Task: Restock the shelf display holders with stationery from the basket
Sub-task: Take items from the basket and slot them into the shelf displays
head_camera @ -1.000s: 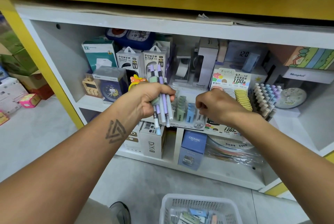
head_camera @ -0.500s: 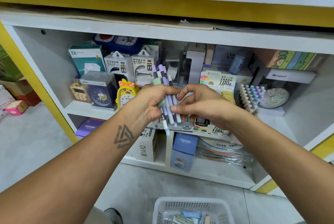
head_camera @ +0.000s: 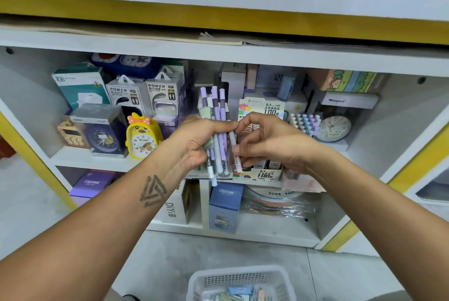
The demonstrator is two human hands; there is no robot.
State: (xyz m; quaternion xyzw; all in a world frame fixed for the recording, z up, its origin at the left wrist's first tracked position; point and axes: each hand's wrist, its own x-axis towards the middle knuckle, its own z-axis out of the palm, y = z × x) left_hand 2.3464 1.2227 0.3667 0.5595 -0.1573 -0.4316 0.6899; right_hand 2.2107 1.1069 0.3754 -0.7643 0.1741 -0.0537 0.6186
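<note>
The job looks partway through, as far as I can judge. The white basket (head_camera: 240, 278) on the floor below has packets lying in it yet, so there is stock left to shelve, and none of the pens in hand has reached a holder.

The left hand (head_camera: 194, 140) is wrapped round a bundle of pens (head_camera: 218, 130) — purple, white and pale green barrels standing roughly upright, caps poking above the fist and tips hanging out below. It is held in front of the shelf (head_camera: 97, 161), just before the cardboard display holder (head_camera: 261, 174) of pencil leads.

The right hand (head_camera: 269, 141) is beside it, fingers curled in — it seems to be pinching a single white pen (head_camera: 235, 146) at the bundle's right edge, though the grip is partly hidden. My guess is that one pen is being picked out to slot into a holder.
</note>
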